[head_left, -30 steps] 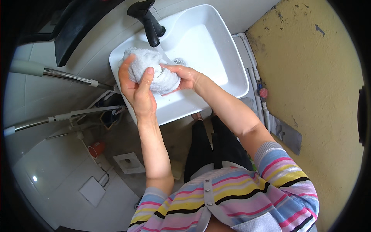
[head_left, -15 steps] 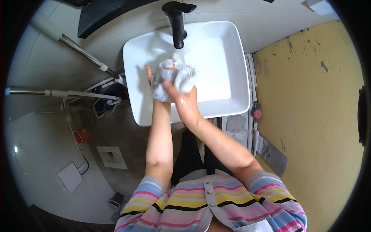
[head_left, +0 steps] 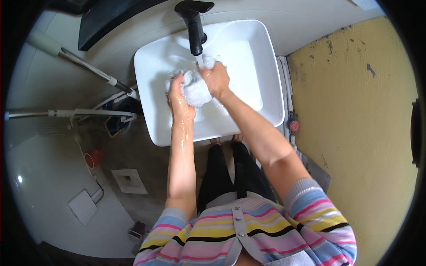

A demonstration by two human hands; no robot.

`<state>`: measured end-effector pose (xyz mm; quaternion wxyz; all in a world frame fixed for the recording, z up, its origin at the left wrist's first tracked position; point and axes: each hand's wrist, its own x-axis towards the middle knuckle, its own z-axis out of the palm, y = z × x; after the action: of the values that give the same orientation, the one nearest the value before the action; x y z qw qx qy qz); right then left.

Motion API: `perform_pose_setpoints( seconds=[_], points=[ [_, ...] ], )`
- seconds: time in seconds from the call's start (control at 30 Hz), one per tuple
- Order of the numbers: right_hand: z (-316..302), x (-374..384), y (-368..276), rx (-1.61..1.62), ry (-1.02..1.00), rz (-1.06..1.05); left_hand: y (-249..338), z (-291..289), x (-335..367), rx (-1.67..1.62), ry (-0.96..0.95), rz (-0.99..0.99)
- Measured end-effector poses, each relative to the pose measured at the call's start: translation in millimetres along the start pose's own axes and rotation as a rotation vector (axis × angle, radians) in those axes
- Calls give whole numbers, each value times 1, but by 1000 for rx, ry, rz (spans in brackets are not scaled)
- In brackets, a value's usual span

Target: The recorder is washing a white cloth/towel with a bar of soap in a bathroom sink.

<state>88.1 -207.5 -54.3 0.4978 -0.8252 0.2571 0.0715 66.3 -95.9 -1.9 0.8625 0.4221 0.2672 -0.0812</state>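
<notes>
A wet, bunched white cloth point(head_left: 196, 90) is held over the white washbasin point(head_left: 271, 66), beneath the black tap point(head_left: 194, 37), which is running. My left hand point(head_left: 179, 101) grips the cloth's left side, thumb pointing up along it and skin dripping wet. Closed on the right part of the cloth is my right hand point(head_left: 215, 80), just beside the water stream point(head_left: 200, 60). A bit of white fabric pokes out above its knuckles. Most of the fingers of both hands are hidden by the cloth or turned away.
White pipes point(head_left: 285, 88) with a red valve knob point(head_left: 293, 126) run along the yellow wall point(head_left: 350, 111). Metal-handled poles point(head_left: 88, 66) lean at the left. Lower down are an orange bucket point(head_left: 93, 158) and a floor toilet pan point(head_left: 129, 181).
My right hand has moved up and right, closer to the tap's stream, stretching the cloth between my hands. My left hand has turned, its thumb now upright against the cloth. The view has shifted slightly.
</notes>
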Motion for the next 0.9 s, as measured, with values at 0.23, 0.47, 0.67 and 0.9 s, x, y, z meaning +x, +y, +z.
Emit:
perform_pose_setpoints(
  seconds=[0.23,0.47,0.67,0.9],
  points=[
    [-39,-27,15,1283,-407,492,96,16,-11,866,-119,905],
    [-62,-24,30,1403,-619,206,117,21,4,1474,0,804],
    [-57,-5,22,777,-153,203,131,6,5,1512,24,783],
    [-50,10,2,1060,-262,286,140,-9,17,1415,-3,741]
  ],
)
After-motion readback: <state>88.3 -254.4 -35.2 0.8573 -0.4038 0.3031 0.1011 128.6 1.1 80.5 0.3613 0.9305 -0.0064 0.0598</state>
